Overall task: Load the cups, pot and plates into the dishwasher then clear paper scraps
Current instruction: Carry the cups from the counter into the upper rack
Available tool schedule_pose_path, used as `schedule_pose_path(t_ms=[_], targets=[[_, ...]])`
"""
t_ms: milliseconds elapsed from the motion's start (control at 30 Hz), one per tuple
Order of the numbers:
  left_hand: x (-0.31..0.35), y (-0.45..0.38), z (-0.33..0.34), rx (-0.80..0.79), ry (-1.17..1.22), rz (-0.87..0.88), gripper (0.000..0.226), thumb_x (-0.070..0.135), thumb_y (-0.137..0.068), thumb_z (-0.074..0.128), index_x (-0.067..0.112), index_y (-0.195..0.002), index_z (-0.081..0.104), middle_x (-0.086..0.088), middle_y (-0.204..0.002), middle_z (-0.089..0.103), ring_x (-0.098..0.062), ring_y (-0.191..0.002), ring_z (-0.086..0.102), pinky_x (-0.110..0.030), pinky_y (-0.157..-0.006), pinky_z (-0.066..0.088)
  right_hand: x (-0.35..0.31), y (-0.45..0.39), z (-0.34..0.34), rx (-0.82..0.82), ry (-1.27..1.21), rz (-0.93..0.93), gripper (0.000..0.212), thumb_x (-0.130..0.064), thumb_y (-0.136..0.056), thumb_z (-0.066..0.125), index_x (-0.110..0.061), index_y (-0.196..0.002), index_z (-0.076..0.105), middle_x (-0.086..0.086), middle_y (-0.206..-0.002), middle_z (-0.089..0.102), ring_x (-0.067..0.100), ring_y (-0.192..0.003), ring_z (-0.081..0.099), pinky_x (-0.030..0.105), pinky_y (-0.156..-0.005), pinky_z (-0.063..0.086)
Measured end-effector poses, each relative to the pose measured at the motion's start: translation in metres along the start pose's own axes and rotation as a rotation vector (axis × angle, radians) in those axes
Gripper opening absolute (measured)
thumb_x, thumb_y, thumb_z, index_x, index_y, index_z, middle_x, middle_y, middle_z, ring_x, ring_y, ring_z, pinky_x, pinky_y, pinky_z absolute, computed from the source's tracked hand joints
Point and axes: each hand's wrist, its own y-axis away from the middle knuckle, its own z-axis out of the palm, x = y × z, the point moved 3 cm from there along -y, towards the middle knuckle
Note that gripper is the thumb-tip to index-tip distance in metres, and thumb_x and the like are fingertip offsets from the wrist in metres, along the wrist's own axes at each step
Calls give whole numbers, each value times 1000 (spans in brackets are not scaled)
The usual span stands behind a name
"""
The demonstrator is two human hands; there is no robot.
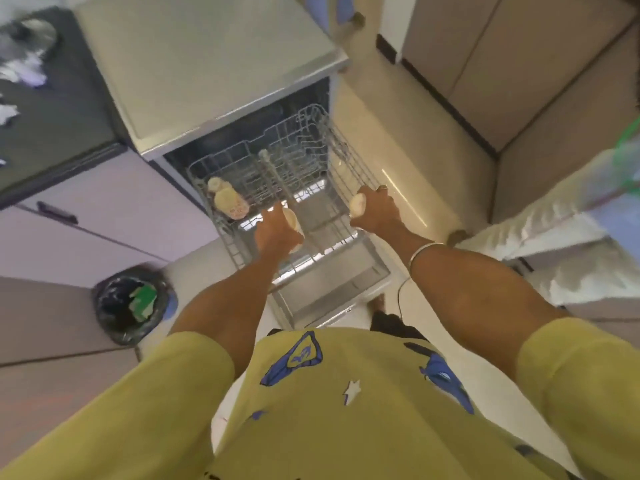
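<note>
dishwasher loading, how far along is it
Done: two cups already sit in the pulled-out upper rack. In hand: the left hand and right hand each hold another cup over it. Left: no pot or plates visible in the rack, and paper scraps still lie on the counter.

Bin [133, 308] on floor — black liner, green scrap, perhaps.

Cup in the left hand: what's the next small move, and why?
Probably lower the left hand's cup into the rack beside the two cups already at its left edge. The left hand holds it just above the wires, and the right hand grips another cup.
</note>
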Motion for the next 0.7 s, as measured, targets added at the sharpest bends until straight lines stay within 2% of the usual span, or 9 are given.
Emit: schedule_pose_path(t_ms=[167,300,433,600,700], targets=[[-1,3,-3,154,155,-210,94,38,-56,90,19,-133,40,-13,-132,49,-37,-117,53,-50,-91,53,-32,-47,-14,-128,67,-256,77,-33,-68,85,-23,-134,48,17,-129,48,39,-115,55,45,-96,50],[1,15,4,253,282,-382,101,34,-57,92,20,-140,36,-13,-134,47,-37,-119,53,-50,-94,52,-58,-71,-23,-184,153,-406,80,-32,-69,86,-15,-135,45,18,-131,50,38,-116,55,44,-93,51],[-5,34,18,280,372,-511,105,33,-57,93,24,-143,32,-13,-138,43,-38,-124,48,-54,-99,48,-74,-80,-14,-211,188,-450,89,-32,-68,87,-8,-138,38,19,-136,47,38,-121,52,46,-96,50],[-20,48,25,332,380,-615,89,30,-62,91,26,-136,41,-13,-140,28,-42,-121,46,-56,-96,50,-106,-80,11,-295,182,-481,90,-28,-66,89,-5,-136,38,19,-134,49,37,-121,52,43,-93,52],[-32,50,22,362,375,-596,85,26,-67,88,25,-137,40,-12,-137,29,-39,-120,45,-52,-95,51,-126,-76,28,-335,168,-489,90,-30,-69,88,-3,-138,37,18,-135,48,36,-120,53,41,-90,51]])
